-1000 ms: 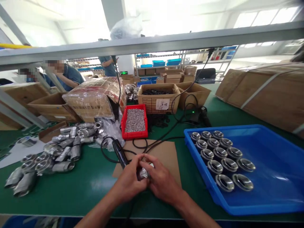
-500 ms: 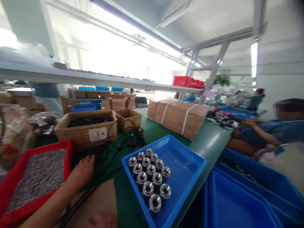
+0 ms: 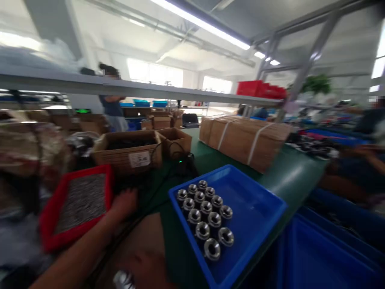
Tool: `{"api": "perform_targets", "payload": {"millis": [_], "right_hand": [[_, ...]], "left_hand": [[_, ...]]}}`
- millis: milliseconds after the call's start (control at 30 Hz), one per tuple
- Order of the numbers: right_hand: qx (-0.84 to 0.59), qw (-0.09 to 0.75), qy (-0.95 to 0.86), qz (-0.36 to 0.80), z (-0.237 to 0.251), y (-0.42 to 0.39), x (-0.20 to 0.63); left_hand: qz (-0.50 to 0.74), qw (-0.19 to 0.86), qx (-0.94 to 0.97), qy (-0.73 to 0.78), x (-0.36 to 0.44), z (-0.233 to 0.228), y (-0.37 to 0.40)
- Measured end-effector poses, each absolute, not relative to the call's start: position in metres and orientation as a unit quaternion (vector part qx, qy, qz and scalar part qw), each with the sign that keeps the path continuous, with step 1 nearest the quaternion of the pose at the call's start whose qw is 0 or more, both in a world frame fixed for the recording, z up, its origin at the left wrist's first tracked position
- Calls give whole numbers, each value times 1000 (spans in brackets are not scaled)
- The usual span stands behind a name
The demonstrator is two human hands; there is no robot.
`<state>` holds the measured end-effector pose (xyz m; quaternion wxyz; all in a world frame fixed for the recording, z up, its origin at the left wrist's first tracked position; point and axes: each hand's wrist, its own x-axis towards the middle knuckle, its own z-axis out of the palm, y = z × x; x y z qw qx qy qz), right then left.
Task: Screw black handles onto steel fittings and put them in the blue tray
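Though the metal fitting [image 3: 121,279] blurs, long axis unreadable, the right hand [image 3: 147,268] grasps it; left hand [image 3: 125,202], I can't tell.

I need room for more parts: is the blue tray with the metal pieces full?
Only partly: metal pieces stand along the left of the blue tray, and its bare bottom shows beside them.

- Remotely, I see a green bench [image 3: 300,168] carrying a blue tray [image 3: 255,216].
- Left of the tray lies a cardboard sheet [image 3: 153,228].
- Farther left of the tray, a red bin [image 3: 108,186].
- Behind the tray, a strapped carton [image 3: 237,138].
- Behind and left of the tray, I see a labelled open carton [image 3: 126,159] beside a smaller one [image 3: 182,148].
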<state>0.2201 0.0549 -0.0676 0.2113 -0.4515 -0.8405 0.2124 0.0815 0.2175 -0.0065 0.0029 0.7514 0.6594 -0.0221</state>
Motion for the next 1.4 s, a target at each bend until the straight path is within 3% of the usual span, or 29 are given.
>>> {"api": "perform_targets", "payload": {"millis": [200,700,967,1200,1400], "right_hand": [[-420,227,-821,313,-56,47,213],[-409,224,-834,296,-46,42,215],[-420,222,-829,295,-49,43,214],[-411,192,-842,290,-85,58,205],[-434,105,-865,228,-120,72,191]], "left_hand": [[-32,-29,720,693,66,-28,245],[64,-65,741,665,68,-40,221],[109,-59,778,616,87,-37,256],[105,-48,833,541,107,-31,318],[90,-51,816,569,107,-37,348]]}}
